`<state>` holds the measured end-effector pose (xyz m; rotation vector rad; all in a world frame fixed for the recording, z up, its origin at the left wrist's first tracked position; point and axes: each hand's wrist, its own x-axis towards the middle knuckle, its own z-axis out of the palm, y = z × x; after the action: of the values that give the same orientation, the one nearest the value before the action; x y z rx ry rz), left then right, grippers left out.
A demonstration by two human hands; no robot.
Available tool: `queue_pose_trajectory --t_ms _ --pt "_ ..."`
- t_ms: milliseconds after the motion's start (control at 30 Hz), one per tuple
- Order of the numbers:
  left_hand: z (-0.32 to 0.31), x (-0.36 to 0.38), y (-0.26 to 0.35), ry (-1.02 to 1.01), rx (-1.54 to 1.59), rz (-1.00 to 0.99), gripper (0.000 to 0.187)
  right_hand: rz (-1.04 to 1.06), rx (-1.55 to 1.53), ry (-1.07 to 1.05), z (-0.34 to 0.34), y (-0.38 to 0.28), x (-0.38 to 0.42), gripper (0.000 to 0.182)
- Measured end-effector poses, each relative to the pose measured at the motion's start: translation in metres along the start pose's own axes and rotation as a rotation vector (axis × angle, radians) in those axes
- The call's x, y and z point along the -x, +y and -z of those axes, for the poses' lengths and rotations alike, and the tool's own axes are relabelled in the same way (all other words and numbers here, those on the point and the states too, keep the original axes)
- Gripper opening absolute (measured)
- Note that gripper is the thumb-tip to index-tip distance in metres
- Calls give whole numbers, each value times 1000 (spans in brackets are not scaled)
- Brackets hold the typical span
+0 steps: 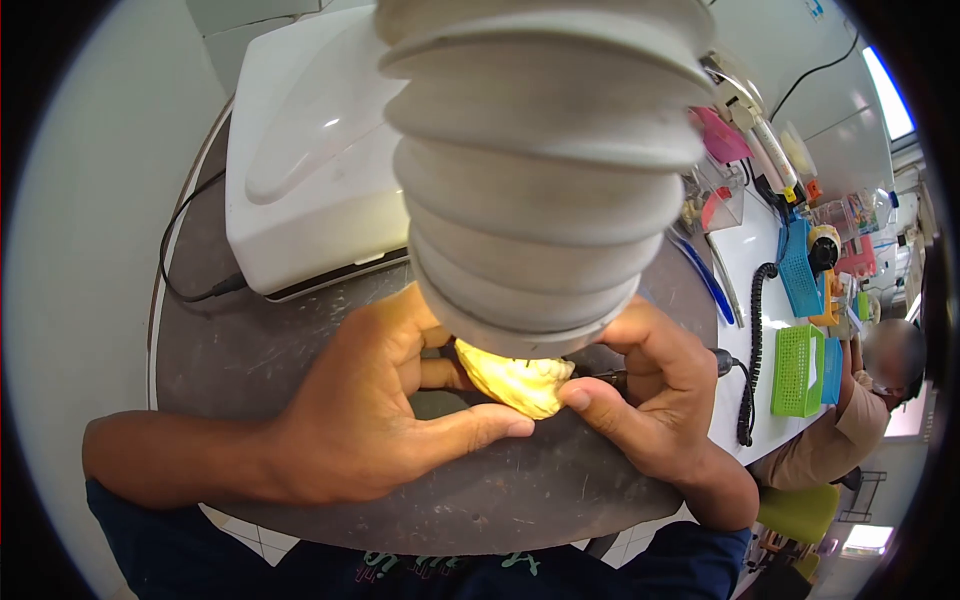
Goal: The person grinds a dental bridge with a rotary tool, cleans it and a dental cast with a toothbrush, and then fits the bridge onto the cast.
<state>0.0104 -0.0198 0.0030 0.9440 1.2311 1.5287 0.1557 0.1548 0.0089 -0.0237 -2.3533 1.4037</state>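
Note:
A pale yellow dental cast (512, 380), brightly lit, sits under the mouth of a grey ribbed suction hose (545, 190). My left hand (385, 400) grips the cast from the left, thumb along its near edge, with some fingers behind it. My right hand (655, 390) is closed around a dark rotary handpiece (723, 362), whose back end and cord stick out past the knuckles. The right thumb tip touches the cast's right edge. The hose hides the far side of the cast and several fingertips; the handpiece's working tip cannot be made out.
A white machine housing (320, 150) stands at the back left of the grey bench (240, 350). On the right are a blue-handled tool (705, 280), a black coiled cord (757, 350), a green basket (797, 370) and a blue basket (800, 268). Another person (840, 430) sits at far right.

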Motion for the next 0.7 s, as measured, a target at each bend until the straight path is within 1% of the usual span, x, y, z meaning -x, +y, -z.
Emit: queue_pose_trajectory --t_ms 33,67,100,167,267,333,400,533,600,700 --pt "-1 0 0 31 103 35 49 -37 -27 29 -1 0 2 33" --pt "-1 0 0 19 96 34 49 -71 -55 58 0 0 3 39" --pt "-1 1 0 1 129 40 50 -68 -53 71 0 -1 4 39" --pt "1 0 0 -25 153 48 52 -54 -74 30 2 -2 5 48" --pt "2 -2 -2 -26 155 7 52 -18 -13 16 0 -3 6 50" --pt "2 -3 -1 -26 163 0 50 -12 -14 32 0 -1 8 46" --pt "3 -4 -1 -40 150 -1 50 -22 3 -79 4 -1 9 53" --pt "3 -4 -1 -57 131 -28 49 -40 -32 -51 1 -1 9 50" --pt "4 -4 -3 -56 120 -35 49 -45 -59 74 -4 0 9 42" --pt "6 -4 -5 -67 106 -50 49 -28 -46 72 -4 0 8 40"
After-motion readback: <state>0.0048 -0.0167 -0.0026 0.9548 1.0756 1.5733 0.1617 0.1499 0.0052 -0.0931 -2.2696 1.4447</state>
